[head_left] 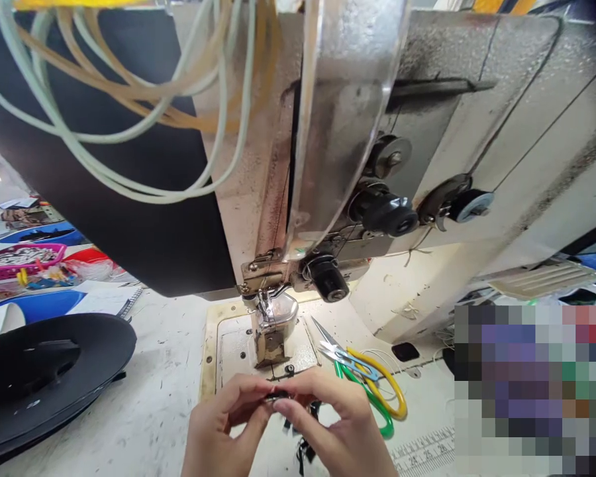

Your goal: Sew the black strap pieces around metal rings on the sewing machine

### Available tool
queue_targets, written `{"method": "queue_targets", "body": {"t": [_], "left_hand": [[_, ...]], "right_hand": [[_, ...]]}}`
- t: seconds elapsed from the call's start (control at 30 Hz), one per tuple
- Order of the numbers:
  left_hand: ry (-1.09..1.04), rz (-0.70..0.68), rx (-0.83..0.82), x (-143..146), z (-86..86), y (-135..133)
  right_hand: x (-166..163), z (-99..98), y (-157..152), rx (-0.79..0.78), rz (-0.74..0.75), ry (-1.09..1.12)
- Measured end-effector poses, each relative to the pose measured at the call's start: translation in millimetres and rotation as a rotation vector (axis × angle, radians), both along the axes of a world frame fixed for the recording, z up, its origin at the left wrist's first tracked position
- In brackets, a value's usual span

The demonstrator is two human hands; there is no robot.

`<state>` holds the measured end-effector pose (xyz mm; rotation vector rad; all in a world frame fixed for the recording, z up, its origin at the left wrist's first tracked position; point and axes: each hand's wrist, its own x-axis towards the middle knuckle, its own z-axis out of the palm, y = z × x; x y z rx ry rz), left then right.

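Observation:
My left hand point(229, 424) and my right hand point(334, 424) meet in front of the sewing machine's presser foot area. Both pinch a small black piece point(277, 395) between thumb and fingers; it looks like a bit of fabric or strap, mostly hidden by the fingertips. Below and behind my right hand lie several small black scraps point(305, 452) on the table. The sewing machine point(273, 318) stands just beyond my hands, its needle area over a metal plate. Scissors with yellow and green handles point(372, 377) rest to the right of my right hand.
Large black round pieces point(99, 344) are stacked on the left. A ruler point(424, 452) lies at the lower right. Further left are a pink basket point(54, 252) and a blue tray point(44, 305). Pale tubes point(179, 194) hang across the machine head. A blurred patch covers the right side.

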<state>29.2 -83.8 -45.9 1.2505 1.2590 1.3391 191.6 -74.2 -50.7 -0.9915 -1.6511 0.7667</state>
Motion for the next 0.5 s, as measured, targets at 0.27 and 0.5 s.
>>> {"method": "queue_targets", "body": {"t": [0.27,0.5], "left_hand": [[-0.024,-0.009,-0.086,0.3,3.4,-1.3],[-0.07,-0.15,-0.292,-8.1,12.5,4.7]], "right_hand": [[-3.8,2.9,-1.0,-0.137,-0.016,0.106],[-6.4,5.0,-1.0,-0.248,0.023,0.158]]}}
